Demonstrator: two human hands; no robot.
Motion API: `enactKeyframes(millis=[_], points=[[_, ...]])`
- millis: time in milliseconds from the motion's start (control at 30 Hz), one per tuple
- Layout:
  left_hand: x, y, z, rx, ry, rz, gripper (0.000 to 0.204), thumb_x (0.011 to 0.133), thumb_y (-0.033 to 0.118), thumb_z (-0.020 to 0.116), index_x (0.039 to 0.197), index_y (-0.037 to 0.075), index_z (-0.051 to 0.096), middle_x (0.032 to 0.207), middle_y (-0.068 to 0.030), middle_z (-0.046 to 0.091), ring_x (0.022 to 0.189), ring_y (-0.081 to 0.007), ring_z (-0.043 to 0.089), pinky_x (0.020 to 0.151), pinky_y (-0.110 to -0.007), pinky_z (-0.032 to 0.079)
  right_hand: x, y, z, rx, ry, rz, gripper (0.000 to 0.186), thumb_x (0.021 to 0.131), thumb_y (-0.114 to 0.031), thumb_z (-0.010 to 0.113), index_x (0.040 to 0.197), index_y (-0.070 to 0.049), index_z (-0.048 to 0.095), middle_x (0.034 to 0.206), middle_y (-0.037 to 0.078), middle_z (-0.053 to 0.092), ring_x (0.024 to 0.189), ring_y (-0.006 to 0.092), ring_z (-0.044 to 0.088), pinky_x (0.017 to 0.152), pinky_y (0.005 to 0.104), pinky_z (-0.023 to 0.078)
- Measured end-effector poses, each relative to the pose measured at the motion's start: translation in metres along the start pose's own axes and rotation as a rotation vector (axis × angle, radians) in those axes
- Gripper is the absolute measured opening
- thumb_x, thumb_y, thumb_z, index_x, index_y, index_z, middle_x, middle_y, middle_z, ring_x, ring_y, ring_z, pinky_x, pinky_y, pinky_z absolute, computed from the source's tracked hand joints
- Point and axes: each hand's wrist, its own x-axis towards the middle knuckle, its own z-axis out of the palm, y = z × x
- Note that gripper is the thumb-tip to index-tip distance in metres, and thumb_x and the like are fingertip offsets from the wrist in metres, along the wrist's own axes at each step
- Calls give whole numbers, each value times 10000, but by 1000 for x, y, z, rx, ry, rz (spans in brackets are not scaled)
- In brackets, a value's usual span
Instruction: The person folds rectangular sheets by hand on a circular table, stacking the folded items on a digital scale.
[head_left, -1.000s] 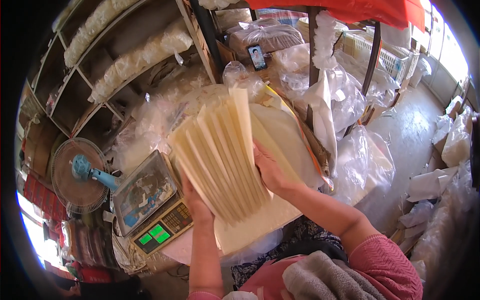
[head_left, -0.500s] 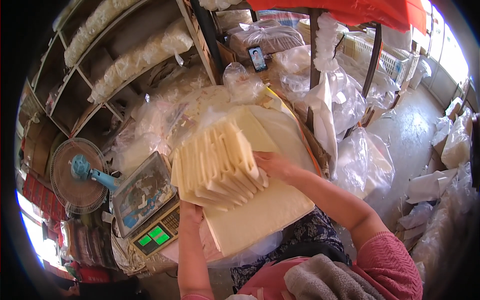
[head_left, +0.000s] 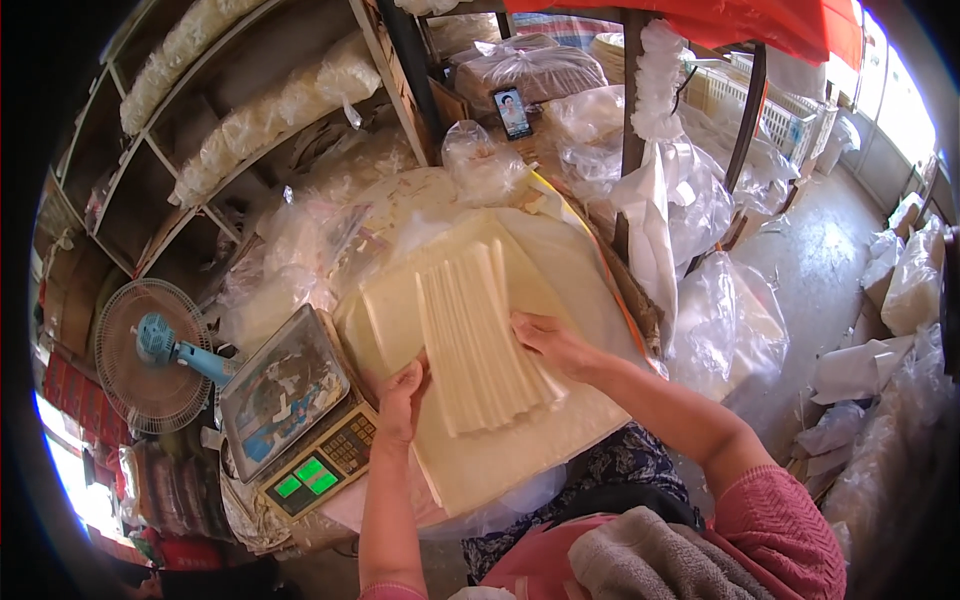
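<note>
A bundle of thin cream sheets point(head_left: 470, 330), folded in narrow layers, lies on a flat stack of larger cream sheets point(head_left: 455, 475). I cannot tell whether the sheets are paper, cloth or film. My left hand point(head_left: 402, 398) closes against the bundle's left edge, thumb up, its other fingers mostly hidden. On the opposite edge my right hand point(head_left: 552, 342) grips with bent fingers, so the bundle sits between both palms. The folds run away from me and fan out slightly at the near end.
Left of the stack stands a digital scale point(head_left: 318, 470) with scraps on its tray point(head_left: 285, 395). A blue fan point(head_left: 155, 345) is beyond it. A phone point(head_left: 512, 113) leans at the back. Clear plastic bags point(head_left: 725, 325) crowd the right side, and shelves point(head_left: 215, 130) hold wrapped goods.
The folded bundle has come down from a raised, tilted position onto the stack, its folds now pressed closer together. Both hands have stayed at its sides.
</note>
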Motion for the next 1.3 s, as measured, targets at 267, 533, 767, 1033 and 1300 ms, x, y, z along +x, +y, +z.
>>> enactKeyframes(millis=[267,533,767,1033,1300], points=[[3,17,73,493,46,19,1239,751,301,864,1537,-29,-35,1379,-158,504,1232,-237,501,1007,-329,459,8,-13,17,-327,199,106,1078,802,-547,739,1501,53,178,1233,205,627,1143,311,613,967,370,476],[11,1,69,705,94,172,1188,622,325,918,1467,-55,175,1346,-257,478,1208,-350,535,990,-392,486,15,-15,24,-616,194,129,1318,647,-516,854,1464,150,63,1208,294,603,1097,388,623,924,403,502],[10,7,77,869,104,180,922,756,116,806,1457,-19,224,1285,-180,557,1117,-262,594,918,-353,529,16,-27,4,-771,151,213,1199,645,-485,833,1472,103,193,1285,314,538,1167,421,567,988,422,469],[26,-18,57,1173,202,197,1027,764,290,791,1508,-28,158,1285,-306,518,1168,-458,517,1026,-480,418,17,-37,57,-1055,263,120,891,739,-284,756,1401,107,306,1210,339,534,1017,443,623,835,460,541],[-31,64,27,424,369,256,913,702,-57,616,1534,0,245,1387,-177,527,1155,-249,587,948,-340,490,47,7,26,-534,215,-5,707,778,-163,714,1388,54,429,1177,251,629,1002,340,666,857,406,547]])
